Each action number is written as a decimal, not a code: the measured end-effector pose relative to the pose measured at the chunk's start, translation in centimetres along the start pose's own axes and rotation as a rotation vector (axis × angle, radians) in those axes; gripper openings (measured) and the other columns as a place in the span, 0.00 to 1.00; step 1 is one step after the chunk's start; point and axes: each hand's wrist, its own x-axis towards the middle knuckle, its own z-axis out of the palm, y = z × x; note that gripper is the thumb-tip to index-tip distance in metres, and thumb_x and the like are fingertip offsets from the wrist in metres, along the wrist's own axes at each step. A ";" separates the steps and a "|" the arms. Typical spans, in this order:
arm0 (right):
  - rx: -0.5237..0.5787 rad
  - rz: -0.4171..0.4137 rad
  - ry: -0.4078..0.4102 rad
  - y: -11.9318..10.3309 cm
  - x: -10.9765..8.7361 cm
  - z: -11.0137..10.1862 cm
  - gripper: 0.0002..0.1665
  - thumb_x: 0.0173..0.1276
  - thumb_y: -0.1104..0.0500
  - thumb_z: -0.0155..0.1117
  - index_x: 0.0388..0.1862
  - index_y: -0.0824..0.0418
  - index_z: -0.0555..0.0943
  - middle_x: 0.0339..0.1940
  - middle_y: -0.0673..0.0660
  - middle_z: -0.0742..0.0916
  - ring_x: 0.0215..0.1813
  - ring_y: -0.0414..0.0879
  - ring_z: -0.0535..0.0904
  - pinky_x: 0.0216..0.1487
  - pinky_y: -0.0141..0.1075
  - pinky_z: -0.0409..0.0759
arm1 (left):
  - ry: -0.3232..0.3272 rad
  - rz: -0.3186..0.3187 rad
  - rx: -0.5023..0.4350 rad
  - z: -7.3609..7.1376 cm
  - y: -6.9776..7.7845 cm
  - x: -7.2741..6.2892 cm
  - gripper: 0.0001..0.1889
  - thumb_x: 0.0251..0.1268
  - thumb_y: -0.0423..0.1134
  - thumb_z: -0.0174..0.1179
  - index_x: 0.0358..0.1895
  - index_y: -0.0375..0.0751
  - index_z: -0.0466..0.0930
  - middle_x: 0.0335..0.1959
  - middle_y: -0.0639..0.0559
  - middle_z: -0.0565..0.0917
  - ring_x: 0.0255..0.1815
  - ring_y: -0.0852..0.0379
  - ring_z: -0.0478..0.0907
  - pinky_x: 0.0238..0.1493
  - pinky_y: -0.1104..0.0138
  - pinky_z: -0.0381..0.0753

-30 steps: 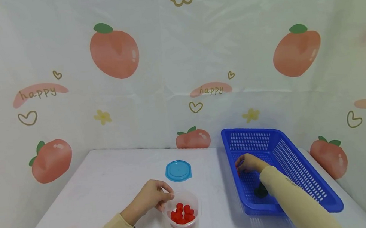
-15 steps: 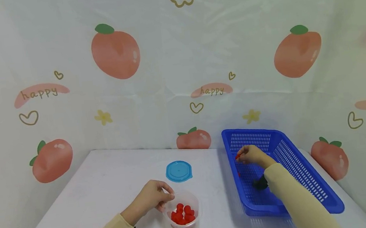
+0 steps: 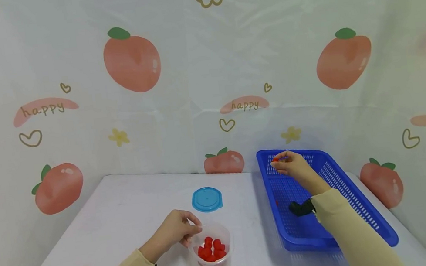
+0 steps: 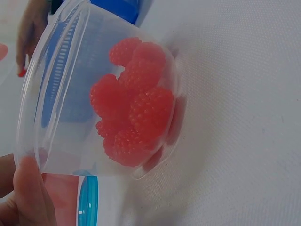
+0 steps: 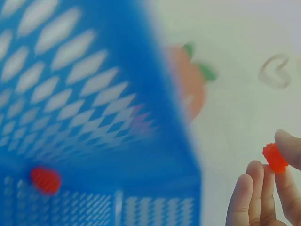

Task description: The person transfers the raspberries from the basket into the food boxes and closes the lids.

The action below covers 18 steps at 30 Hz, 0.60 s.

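Observation:
My left hand [image 3: 174, 230] pinches the rim of a clear round plastic tub [image 4: 70, 153] standing on the table. Several red raspberries [image 4: 141, 103] lie in the bottom of that tub. Between thumb and fingertips my right hand [image 3: 298, 169] holds another raspberry [image 5: 275, 158], raised over the back left part of a blue slotted basket [image 3: 270, 196]. One more raspberry [image 5: 45, 180] sits inside the basket, by its left side. My fingers hide part of the held berry in the head view.
A blue lid [image 3: 207, 199] lies on the white table [image 3: 134, 207] behind the tub. The basket stands at the right, near the fruit-printed curtain [image 3: 183, 145]. Black camera mounts [image 3: 301, 208] hang at both wrists.
My right hand has risen from low inside the basket to its back rim, bringing up a raspberry. The left hand and the tub have stayed in place.

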 end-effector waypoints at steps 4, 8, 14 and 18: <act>0.013 -0.074 -0.001 -1.9 -1.5 0.6 0.24 0.69 0.55 0.63 0.55 0.69 0.70 0.48 0.56 0.80 0.44 0.35 0.79 0.53 0.31 0.81 | -0.005 0.003 -0.012 0.0 0.0 0.0 0.08 0.57 0.38 0.69 0.36 0.38 0.83 0.13 0.53 0.73 0.09 0.62 0.71 0.19 0.74 0.77; 0.042 -0.114 0.016 -3.4 -3.1 1.7 0.23 0.68 0.55 0.65 0.55 0.67 0.71 0.46 0.54 0.79 0.45 0.36 0.80 0.54 0.31 0.80 | -0.002 0.000 -0.005 0.0 -0.1 0.1 0.09 0.57 0.39 0.69 0.36 0.38 0.83 0.14 0.52 0.74 0.10 0.62 0.71 0.19 0.74 0.78; 0.101 -0.173 0.018 -4.6 -5.5 3.9 0.19 0.65 0.58 0.67 0.51 0.64 0.74 0.40 0.51 0.80 0.42 0.43 0.79 0.47 0.28 0.79 | -0.005 0.013 -0.010 0.0 -0.2 0.1 0.09 0.57 0.38 0.69 0.36 0.38 0.83 0.13 0.53 0.74 0.09 0.63 0.71 0.19 0.73 0.78; 0.138 -0.196 -0.009 -4.6 -7.0 5.5 0.18 0.64 0.61 0.68 0.49 0.65 0.74 0.40 0.51 0.80 0.40 0.43 0.79 0.45 0.29 0.80 | -0.008 0.021 -0.011 0.0 -0.4 0.2 0.09 0.57 0.38 0.69 0.36 0.38 0.83 0.13 0.53 0.74 0.09 0.63 0.71 0.19 0.73 0.78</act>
